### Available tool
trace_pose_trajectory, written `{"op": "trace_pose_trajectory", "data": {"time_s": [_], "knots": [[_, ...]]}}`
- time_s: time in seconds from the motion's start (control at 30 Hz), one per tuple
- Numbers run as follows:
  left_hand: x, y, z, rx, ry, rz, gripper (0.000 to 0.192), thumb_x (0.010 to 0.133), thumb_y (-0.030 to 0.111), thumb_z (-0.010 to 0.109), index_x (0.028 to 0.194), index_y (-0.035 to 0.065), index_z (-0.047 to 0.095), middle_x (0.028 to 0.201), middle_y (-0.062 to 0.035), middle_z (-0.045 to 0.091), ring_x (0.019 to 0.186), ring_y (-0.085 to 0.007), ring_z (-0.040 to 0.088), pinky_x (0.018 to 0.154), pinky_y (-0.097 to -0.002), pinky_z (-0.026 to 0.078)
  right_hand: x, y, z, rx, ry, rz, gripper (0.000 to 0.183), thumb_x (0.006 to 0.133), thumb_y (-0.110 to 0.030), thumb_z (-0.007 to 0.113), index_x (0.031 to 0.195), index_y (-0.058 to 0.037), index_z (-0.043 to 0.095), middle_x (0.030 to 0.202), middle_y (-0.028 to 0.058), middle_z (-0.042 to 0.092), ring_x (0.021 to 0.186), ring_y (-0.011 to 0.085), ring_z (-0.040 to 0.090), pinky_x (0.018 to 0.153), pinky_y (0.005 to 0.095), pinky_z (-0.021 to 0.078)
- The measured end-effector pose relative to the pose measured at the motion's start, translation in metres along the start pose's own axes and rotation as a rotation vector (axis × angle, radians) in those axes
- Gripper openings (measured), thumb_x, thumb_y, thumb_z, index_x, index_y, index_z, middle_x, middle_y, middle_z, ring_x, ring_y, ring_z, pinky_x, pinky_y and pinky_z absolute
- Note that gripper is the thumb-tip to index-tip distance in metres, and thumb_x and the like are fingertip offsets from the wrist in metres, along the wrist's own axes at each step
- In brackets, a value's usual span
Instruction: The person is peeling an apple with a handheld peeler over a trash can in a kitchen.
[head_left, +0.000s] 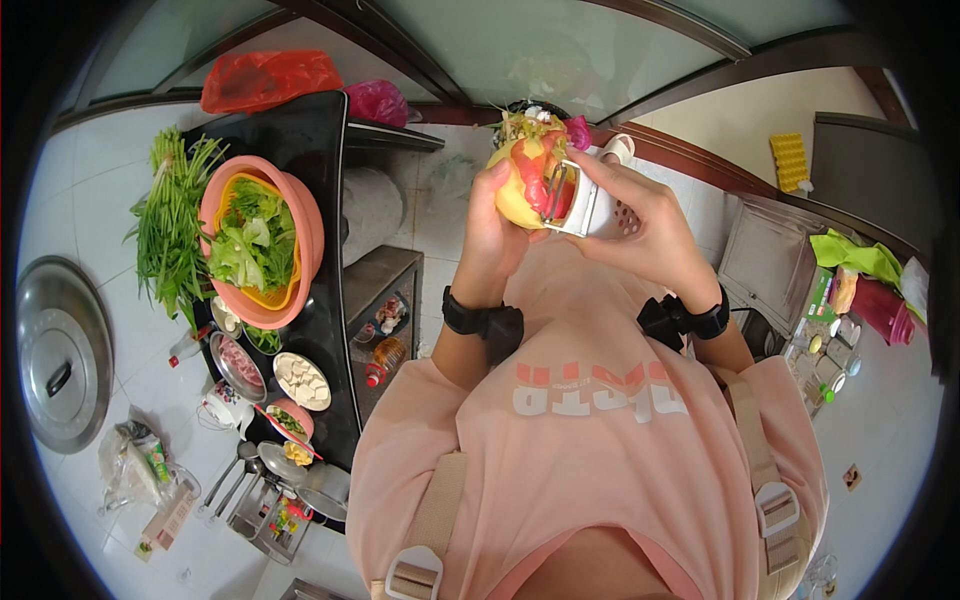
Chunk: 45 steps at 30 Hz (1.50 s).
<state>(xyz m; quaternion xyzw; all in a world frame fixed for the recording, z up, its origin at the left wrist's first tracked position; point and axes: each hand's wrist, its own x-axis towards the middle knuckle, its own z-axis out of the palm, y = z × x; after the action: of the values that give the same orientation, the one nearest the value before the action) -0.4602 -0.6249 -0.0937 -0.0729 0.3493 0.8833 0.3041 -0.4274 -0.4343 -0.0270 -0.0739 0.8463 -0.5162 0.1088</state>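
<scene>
My left hand (496, 225) grips a partly peeled fruit (514, 195), likely an apple, with yellow flesh and patches of red skin. In my right hand (637, 214) is a white peeler (592, 210) with a metal blade and a holed body. Its blade end lies against or just in front of the fruit's right side; exact contact is hard to tell. Both hands are raised in front of my chest. Beyond the fruit, a waste bin (536, 112) holds a dark bag and plant scraps, its lower part hidden by the fruit and hands.
To the left, a black counter (326, 390) bears a pink basin (313, 225) of lettuce (251, 236), long green vegetables (169, 225), a plate of white cubes (301, 381) and a bowl of meat (238, 366). A metal cabinet (769, 255) and several jars (829, 364) stand right.
</scene>
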Motion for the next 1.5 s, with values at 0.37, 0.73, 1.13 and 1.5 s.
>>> {"op": "trace_pose_trajectory", "data": {"time_s": [0.37,0.73,1.13,1.5], "knots": [[-0.006,-0.005,-0.005,0.128,-0.004,0.048,0.056,0.089,0.030,0.057,0.137,0.0087,0.035,0.124,-0.0082,0.053,0.111,-0.0200,0.056,0.075,-0.0331,0.053,0.006,0.021,0.006,0.156,0.067,-0.089,0.073,0.065,-0.009,0.077,0.133,-0.0072,0.051,0.122,0.0126,0.061,0.109,0.0242,0.059,0.095,0.0310,0.0422],[0.000,-0.007,0.000,0.031,0.209,0.228,0.051,0.086,0.023,0.058,0.129,-0.0009,0.042,0.122,-0.0126,0.055,0.113,-0.0214,0.055,0.097,-0.0356,0.043,0.011,0.009,0.023,0.096,-0.026,0.035,0.078,0.067,0.001,0.076,0.138,-0.0008,0.044,0.123,0.0106,0.059,0.111,0.0127,0.052,0.099,0.0279,0.0383],[-0.003,0.008,0.013,-0.084,0.290,0.107,0.051,0.088,0.039,0.045,0.121,0.0011,0.053,0.117,-0.0126,0.059,0.107,-0.0240,0.058,0.093,-0.0389,0.046,0.012,0.009,0.020,-0.021,0.001,-0.071,0.073,0.063,-0.001,0.076,0.132,-0.0042,0.051,0.114,0.0146,0.063,0.101,0.0164,0.060,0.091,0.0280,0.0436],[0.007,0.007,0.003,-0.067,0.148,-0.004,0.049,0.096,0.042,0.041,0.128,0.0054,0.047,0.126,-0.0112,0.054,0.118,-0.0237,0.052,0.099,-0.0403,0.042,0.019,0.028,0.011,-0.022,0.025,-0.112,0.074,0.062,-0.010,0.073,0.133,-0.0133,0.053,0.120,0.0079,0.063,0.090,0.0213,0.061,0.079,0.0275,0.0445]]}}
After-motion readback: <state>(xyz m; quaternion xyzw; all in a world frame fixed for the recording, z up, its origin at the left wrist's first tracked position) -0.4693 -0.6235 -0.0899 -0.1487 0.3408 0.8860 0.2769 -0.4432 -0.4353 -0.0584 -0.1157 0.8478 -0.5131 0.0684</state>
